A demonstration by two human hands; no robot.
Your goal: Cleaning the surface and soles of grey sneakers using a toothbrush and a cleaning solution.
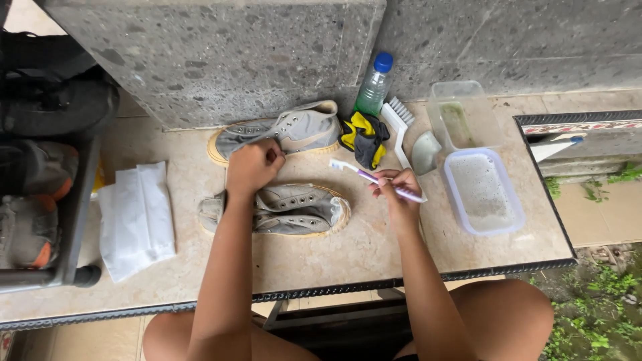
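On a pale tiled ledge (374,257) below a speckled stone wall, a seated person works over a pair of grey canvas high-top shoes. Their left hand (253,167) is clenched, fingers pinched on a lace at the far shoe (281,134), which lies on its side against the wall. Their right hand (399,190) grasps a white-and-purple toothbrush (374,179), bristles pointing left toward the shoes. Between the two forearms, the near shoe (294,210) lies on its side on the tiles, toe to the right. Left of the shoes sits a folded white cloth (137,217). Against the wall stand a clear bottle with a blue cap (373,87), a crumpled yellow-and-black rag (364,137) and a white scrubbing brush (399,127). To the right are a clear plastic container (461,113) and a shallow tub of sudsy water (483,190). At far left, a dark rack (77,200) holds other footwear.
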